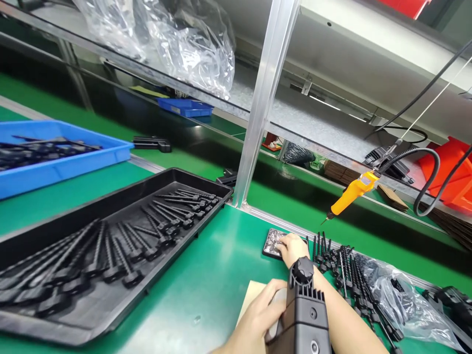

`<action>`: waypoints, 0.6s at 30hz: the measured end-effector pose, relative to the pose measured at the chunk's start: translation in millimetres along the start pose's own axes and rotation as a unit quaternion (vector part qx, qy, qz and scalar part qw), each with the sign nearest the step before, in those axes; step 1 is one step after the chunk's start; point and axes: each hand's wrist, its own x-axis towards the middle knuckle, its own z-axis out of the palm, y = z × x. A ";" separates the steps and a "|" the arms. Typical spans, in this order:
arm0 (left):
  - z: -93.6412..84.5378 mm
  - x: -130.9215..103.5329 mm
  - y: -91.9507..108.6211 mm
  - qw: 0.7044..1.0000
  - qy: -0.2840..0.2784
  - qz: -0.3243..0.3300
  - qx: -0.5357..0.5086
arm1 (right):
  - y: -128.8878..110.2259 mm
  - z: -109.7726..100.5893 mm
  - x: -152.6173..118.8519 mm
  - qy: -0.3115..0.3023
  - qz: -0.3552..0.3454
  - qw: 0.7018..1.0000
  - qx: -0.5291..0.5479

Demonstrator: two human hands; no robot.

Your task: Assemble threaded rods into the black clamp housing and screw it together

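While my left hand (258,314) clamps the black housing (304,314) — steady — my right hand (291,248) dips into the screw tray (268,246). Fingers curled together there — grip unclear.

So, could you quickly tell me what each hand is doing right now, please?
Left hand: closed in a grip on the black finned part.
Right hand: reaching into the small screw tray; its grip cannot be told.

– What is being shown by the worktop (206,290)?
– A smooth, slightly glossy green mat. A ribbed matt black plastic housing (304,319) is being held on it.
– And the tray (177,241)?
– Thin black plastic, faintly shiny; the post (263,103) is brushed aluminium.
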 end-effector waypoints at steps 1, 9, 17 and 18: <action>2.7 -2.6 -5.5 1.000 0.018 -0.004 0.000 | 0.0 9.5 5.5 -0.010 0.007 1.000 -0.016; 14.3 -19.6 -19.1 0.999 0.032 -0.019 0.019 | 2.9 26.1 17.8 -0.067 0.118 0.991 -0.018; 3.9 -11.6 0.5 1.000 -0.007 0.003 -0.013 | -19.2 -18.1 14.0 0.010 0.151 0.979 0.139; 2.1 -9.6 4.9 1.000 -0.021 0.001 -0.007 | -24.5 -32.1 8.1 0.029 0.150 0.974 0.164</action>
